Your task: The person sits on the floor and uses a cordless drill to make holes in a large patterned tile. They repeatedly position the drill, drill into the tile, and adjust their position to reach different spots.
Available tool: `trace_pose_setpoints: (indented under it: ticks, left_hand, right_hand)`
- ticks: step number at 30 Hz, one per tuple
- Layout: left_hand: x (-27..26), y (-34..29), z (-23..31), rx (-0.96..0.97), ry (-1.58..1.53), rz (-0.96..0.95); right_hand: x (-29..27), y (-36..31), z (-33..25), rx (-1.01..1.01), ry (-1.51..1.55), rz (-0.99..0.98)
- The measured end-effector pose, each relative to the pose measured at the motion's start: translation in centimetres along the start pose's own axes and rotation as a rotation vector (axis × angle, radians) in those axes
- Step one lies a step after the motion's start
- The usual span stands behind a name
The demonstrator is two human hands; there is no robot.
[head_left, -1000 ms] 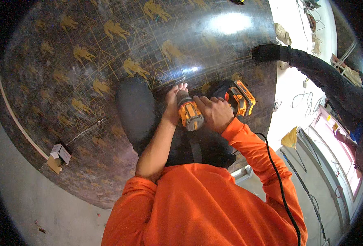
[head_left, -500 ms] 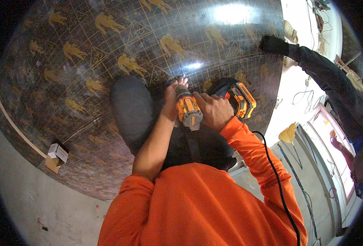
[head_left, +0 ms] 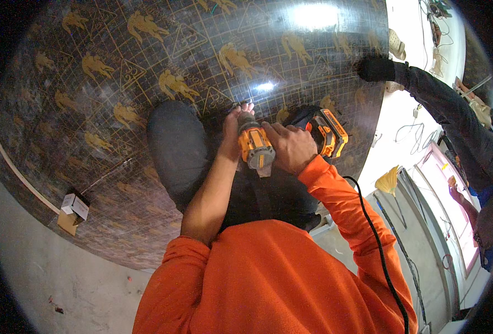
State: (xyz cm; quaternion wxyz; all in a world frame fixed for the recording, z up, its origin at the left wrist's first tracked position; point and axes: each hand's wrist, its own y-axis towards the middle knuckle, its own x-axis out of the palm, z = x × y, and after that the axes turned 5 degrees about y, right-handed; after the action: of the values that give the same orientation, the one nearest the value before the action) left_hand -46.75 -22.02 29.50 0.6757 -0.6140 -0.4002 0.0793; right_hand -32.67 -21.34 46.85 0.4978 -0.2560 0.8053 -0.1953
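Observation:
A yellow-and-black cordless drill [head_left: 256,146] is held between my knees, its chuck pointing away from me. Wrapped round its handle from the right is my right hand [head_left: 292,147], and the battery pack [head_left: 333,133] juts out past it. My left hand [head_left: 233,127] is closed against the chuck end from the left, fingertips curled beyond the front. A small dark piece shows at those fingertips, too small to name. Beneath lies a dark sheet of film-faced board [head_left: 202,50] printed with gold figures and grid lines.
A small white box [head_left: 77,207] with an open cardboard flap stands near the board's left edge. At right, another person's dark-trousered leg [head_left: 432,94] reaches onto the board. Cables [head_left: 419,136] and a pale shoe [head_left: 396,44] lie beyond the right edge. A black cord [head_left: 377,234] runs along my right sleeve.
My view has shifted slightly. Both hands keep the same hold on the drill, and the other person's foot appears a little lower and farther right.

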Motion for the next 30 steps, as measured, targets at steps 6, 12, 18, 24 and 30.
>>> trace_pose_setpoints:
  ticks: [6,12,18,24,30]
  left_hand:
    - [-0.5,0.9,-0.6,0.011,-0.049,0.042]
    - [1.8,-2.8,0.7,-0.077,-0.121,-0.162]
    - [4.1,-10.2,0.7,-0.178,-0.097,-0.070]
    - [3.4,-9.4,-0.2,-0.204,-0.207,-0.077]
    - [3.2,-9.9,-0.4,-0.201,-0.161,-0.016]
  right_hand:
    - [-0.2,0.3,0.2,0.054,0.012,-0.120]
    - [-0.2,0.9,0.1,0.122,-0.022,-0.195]
    - [-0.4,1.2,0.0,0.092,-0.045,-0.166]
    - [-0.4,1.1,-0.1,0.073,-0.060,-0.200]
    - [0.1,1.0,0.0,0.060,-0.119,-0.217]
